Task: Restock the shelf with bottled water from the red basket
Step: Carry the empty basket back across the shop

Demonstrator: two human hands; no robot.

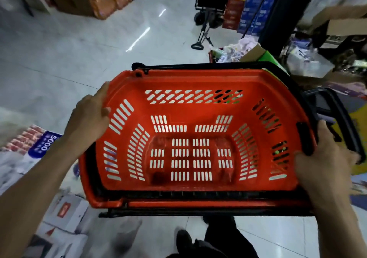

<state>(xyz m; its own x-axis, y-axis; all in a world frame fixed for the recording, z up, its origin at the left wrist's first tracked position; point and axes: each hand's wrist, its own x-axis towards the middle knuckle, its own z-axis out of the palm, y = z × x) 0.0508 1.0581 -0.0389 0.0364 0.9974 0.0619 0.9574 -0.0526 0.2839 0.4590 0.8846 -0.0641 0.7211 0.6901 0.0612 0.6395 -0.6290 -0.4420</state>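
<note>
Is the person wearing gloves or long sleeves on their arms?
No gloves: the left hand and the right hand are both bare. The left forearm and the right forearm are bare too, with no sleeve reaching into view. No watch, bracelet or ring shows on either one.

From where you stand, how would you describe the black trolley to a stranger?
Look past the red basket, up the pale floor. At the far end, beside the stacked red boxes, stands the black trolley: the only thing with visible wheels, handle resting on the floor.
</note>
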